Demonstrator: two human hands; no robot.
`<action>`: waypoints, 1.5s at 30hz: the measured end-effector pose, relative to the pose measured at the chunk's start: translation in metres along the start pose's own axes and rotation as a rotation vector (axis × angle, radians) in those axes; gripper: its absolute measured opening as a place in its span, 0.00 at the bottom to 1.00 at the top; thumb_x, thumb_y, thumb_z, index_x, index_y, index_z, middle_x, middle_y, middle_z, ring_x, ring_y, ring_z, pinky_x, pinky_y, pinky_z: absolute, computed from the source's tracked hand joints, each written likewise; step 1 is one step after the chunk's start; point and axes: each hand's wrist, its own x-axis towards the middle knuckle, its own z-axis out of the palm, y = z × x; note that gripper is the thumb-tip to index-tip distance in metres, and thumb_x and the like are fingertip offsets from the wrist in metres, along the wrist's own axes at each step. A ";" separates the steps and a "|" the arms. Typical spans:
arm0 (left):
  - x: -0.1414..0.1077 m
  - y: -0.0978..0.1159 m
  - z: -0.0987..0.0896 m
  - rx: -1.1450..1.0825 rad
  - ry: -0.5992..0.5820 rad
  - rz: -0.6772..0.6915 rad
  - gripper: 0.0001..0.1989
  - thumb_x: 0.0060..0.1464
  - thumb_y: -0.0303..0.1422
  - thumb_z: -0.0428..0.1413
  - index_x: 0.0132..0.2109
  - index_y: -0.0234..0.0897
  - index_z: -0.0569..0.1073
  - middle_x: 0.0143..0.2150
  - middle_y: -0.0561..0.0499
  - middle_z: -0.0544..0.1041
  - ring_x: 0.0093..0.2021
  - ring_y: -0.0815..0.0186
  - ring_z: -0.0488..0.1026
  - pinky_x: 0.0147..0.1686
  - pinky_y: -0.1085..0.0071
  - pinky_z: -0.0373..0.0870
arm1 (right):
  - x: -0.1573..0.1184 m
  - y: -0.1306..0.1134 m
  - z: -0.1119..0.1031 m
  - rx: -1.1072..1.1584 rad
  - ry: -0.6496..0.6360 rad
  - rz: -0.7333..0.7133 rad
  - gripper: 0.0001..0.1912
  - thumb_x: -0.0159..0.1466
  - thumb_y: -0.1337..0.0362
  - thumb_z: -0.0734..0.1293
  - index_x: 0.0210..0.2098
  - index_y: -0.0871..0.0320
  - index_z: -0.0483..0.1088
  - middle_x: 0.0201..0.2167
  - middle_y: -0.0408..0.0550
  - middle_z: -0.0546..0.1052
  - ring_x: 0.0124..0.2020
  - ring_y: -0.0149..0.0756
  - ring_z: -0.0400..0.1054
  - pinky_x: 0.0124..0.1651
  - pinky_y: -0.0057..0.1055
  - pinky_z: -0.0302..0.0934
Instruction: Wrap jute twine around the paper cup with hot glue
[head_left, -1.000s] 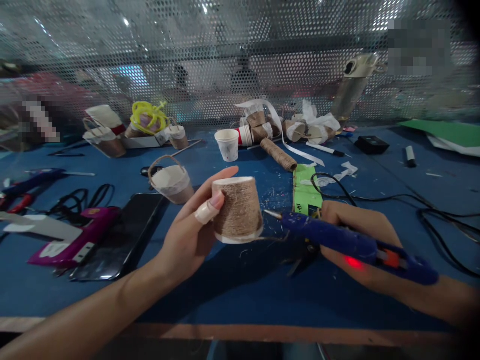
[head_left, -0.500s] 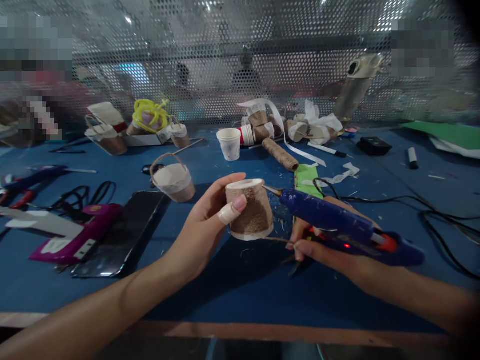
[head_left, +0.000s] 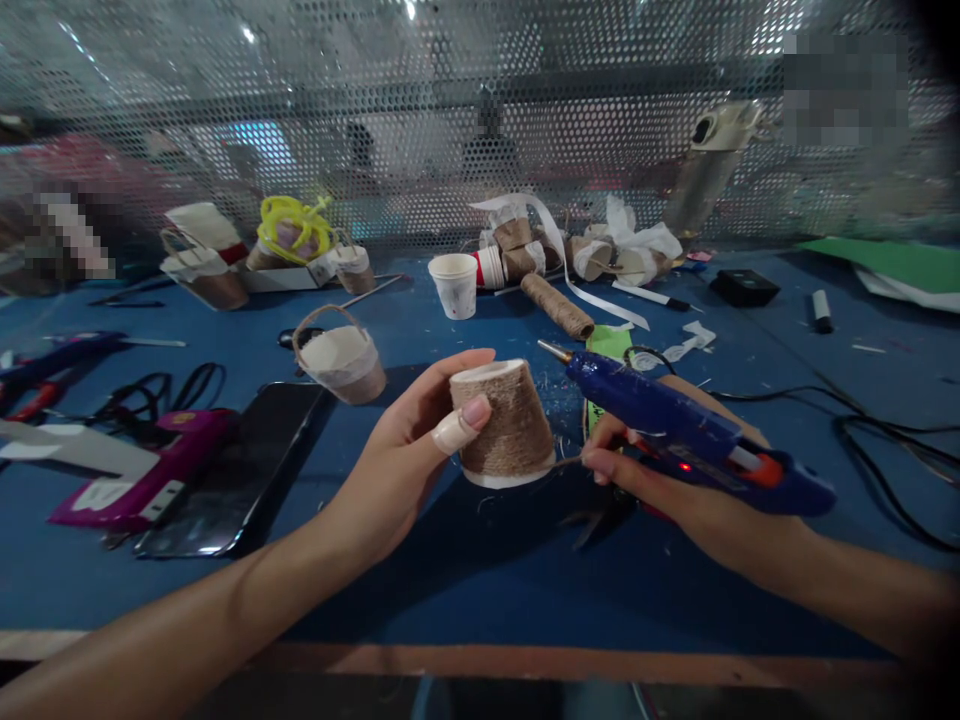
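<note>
A paper cup wrapped in brown twine (head_left: 510, 420) is held upside down, slightly tilted, by my left hand (head_left: 420, 435), whose thumb has a bandage around it. White shows at the cup's top and along its lower rim. My right hand (head_left: 637, 470) holds a blue glue gun (head_left: 652, 405) with a red light lit, its nozzle to the right of the cup and apart from it. Between my right thumb and finger is pinched the twine's loose end (head_left: 568, 462), stretched from the cup's lower edge.
Small basket (head_left: 352, 365), phone (head_left: 232, 470) and purple device (head_left: 150, 465) lie left. Behind stand a white cup (head_left: 454, 287), twine roll (head_left: 556, 306) and several wrapped cups. Scissors (head_left: 600, 520) lie below my right hand; black cables (head_left: 862, 440) run right.
The glue gun's nozzle has moved away from the cup's top edge, up and to the right. My right hand has risen slightly with the twine, and the cup has tilted a little.
</note>
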 end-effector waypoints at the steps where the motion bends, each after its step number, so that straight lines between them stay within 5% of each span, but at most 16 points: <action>1: 0.000 0.000 0.000 -0.001 -0.010 -0.003 0.17 0.58 0.38 0.68 0.54 0.49 0.82 0.54 0.51 0.83 0.59 0.55 0.74 0.53 0.66 0.71 | 0.000 0.000 0.000 -0.010 0.004 -0.003 0.09 0.65 0.66 0.77 0.37 0.49 0.74 0.33 0.37 0.80 0.31 0.27 0.77 0.35 0.23 0.75; 21: -0.003 0.001 0.002 -0.031 -0.099 0.017 0.13 0.57 0.38 0.69 0.49 0.49 0.83 0.46 0.54 0.81 0.44 0.69 0.74 0.42 0.77 0.71 | -0.002 0.002 -0.001 -0.203 0.075 -0.077 0.09 0.62 0.61 0.79 0.36 0.47 0.76 0.30 0.34 0.81 0.27 0.28 0.77 0.30 0.20 0.72; 35: 0.000 -0.003 -0.001 -0.035 -0.176 0.043 0.11 0.59 0.36 0.68 0.49 0.47 0.82 0.46 0.54 0.81 0.44 0.69 0.75 0.42 0.80 0.73 | -0.005 0.003 0.000 -0.186 0.076 -0.072 0.10 0.63 0.61 0.79 0.37 0.48 0.74 0.31 0.35 0.82 0.28 0.30 0.78 0.30 0.22 0.72; 45: 0.003 0.003 0.002 -0.170 -0.031 -0.035 0.17 0.60 0.39 0.64 0.54 0.42 0.81 0.54 0.47 0.82 0.52 0.57 0.78 0.51 0.64 0.77 | 0.001 -0.001 0.001 -0.126 0.119 -0.097 0.11 0.60 0.65 0.80 0.36 0.48 0.75 0.32 0.36 0.81 0.31 0.31 0.77 0.36 0.26 0.75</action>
